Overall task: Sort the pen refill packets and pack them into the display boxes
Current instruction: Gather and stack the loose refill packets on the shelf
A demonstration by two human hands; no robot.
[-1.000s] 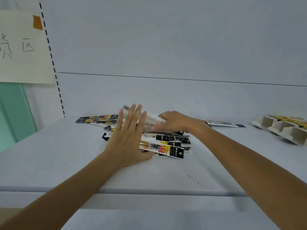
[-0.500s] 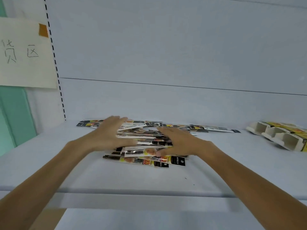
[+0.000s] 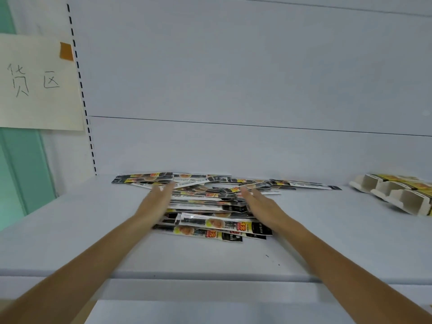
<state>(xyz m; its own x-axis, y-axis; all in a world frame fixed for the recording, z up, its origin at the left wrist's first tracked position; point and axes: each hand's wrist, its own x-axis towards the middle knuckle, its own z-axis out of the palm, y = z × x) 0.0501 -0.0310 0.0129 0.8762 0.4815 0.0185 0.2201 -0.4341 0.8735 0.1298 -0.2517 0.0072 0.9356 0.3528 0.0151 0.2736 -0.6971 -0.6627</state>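
Reaching over the front edge of the shelf, two bare forearms lead to the pile of pen refill packets, which lies mid-shelf and spreads back toward the rear edge. The left hand, blurred, lies against the pile's left side with fingers straight, pinching nothing. The right hand rests on the pile's right side, fingers likewise extended and holding nothing. Open-celled display boxes sit well apart near the right edge. Beyond the far left corner hangs a taped paper sign.
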